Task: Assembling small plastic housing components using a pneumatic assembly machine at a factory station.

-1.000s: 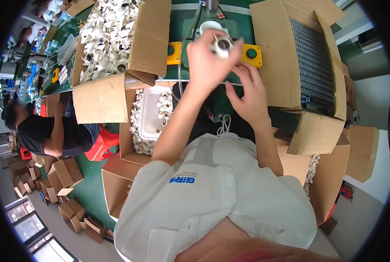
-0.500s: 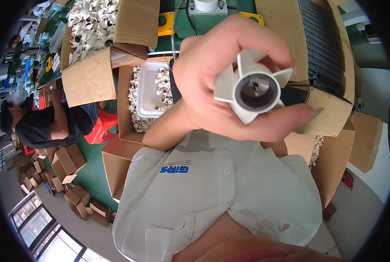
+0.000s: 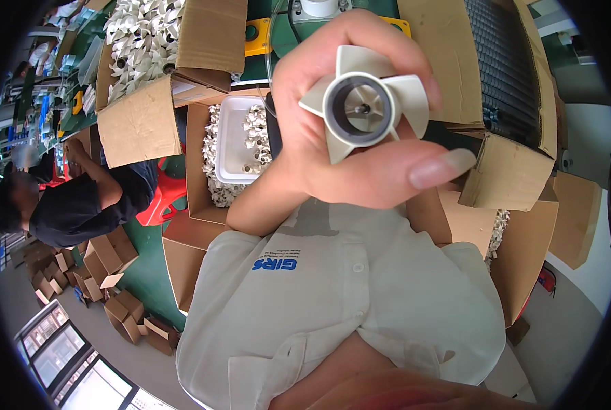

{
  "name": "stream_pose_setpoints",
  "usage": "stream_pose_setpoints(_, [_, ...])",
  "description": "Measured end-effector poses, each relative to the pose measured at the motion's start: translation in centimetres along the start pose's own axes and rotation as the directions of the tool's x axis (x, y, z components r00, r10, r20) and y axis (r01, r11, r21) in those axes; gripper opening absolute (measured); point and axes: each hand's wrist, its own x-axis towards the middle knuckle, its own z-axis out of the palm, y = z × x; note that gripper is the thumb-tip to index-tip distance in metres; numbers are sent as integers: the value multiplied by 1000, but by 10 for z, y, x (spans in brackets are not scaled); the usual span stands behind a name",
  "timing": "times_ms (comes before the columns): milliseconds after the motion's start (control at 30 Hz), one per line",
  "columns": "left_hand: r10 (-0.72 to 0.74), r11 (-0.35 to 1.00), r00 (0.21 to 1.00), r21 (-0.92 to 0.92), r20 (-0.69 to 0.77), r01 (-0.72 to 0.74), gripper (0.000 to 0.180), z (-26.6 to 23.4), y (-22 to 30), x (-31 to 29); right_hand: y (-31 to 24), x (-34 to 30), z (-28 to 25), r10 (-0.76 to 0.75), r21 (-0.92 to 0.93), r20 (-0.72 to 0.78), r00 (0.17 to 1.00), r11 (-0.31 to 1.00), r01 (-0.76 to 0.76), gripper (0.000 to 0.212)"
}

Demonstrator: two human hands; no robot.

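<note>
Close before me, my left hand is closed around a white plastic impeller with curved blades. Its round hub faces me, showing a dark grey ring inside and a small shaft at the centre. My thumb lies along the near side, and bent fingers wrap over the far side. Of my right arm only part of the forearm shows; the right hand is hidden behind the left one.
An open cardboard box of white impellers stands far left. Nearer, a white tray with small white parts rests in another box. A carton of dark ribbed parts is at right. A person in black sits left.
My left hand has shifted left and slightly away. The impeller has turned in its grip, with its blades at different angles and its hub facing me more squarely. The seated person leans differently.
</note>
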Motion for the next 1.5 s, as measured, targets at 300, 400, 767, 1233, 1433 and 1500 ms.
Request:
stream_pose_setpoints(300, [-674,695,719,-474,-168,541,48,-9,22,-47,11,-25,42,186,199,-37,982,964,-175,12])
stream_pose_setpoints(400, [-796,546,590,-579,-133,606,49,-19,27,-49,25,-21,33,81,154,92,992,984,-94,12])
stream_pose_setpoints(767, [-701,710,639,-389,-316,587,48,-32,33,-105,21,-10,29,104,379,115,988,915,-140,4])
stream_pose_setpoints(1233, [-166,916,-353,-277,-921,291,13,-166,133,-475,-7,9,100,6,531,187,982,841,-107,7])
stream_pose_setpoints(1433, [391,761,-459,1,-798,648,13,-165,240,-483,-7,26,119,-141,533,275,951,846,-29,9])
stream_pose_setpoints(1500, [394,630,-334,-12,-857,776,18,-169,228,-453,-6,31,115,-183,492,260,948,870,34,10])
